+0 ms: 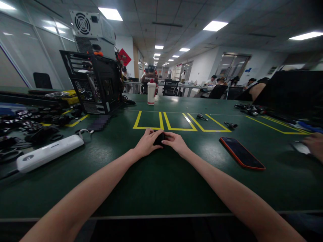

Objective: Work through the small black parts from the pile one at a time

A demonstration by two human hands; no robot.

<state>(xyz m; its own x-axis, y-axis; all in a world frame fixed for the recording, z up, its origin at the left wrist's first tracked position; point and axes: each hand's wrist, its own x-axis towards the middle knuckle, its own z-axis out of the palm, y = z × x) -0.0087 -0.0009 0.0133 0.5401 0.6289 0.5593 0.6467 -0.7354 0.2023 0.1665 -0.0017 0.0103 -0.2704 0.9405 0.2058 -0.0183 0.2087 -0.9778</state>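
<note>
- left hand (147, 143) and right hand (176, 143) have fingers clamped on a black object (158, 138) (small thing, details too dark)
- phone (241, 153) lies right

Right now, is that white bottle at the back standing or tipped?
Standing upright: the white bottle rests on its base, red top uppermost.

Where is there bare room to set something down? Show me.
Bare table: between the white device and left hand, between right hand and phone, and nearer, between the forearms. Crowded: far left, black parts beside the case.
</note>
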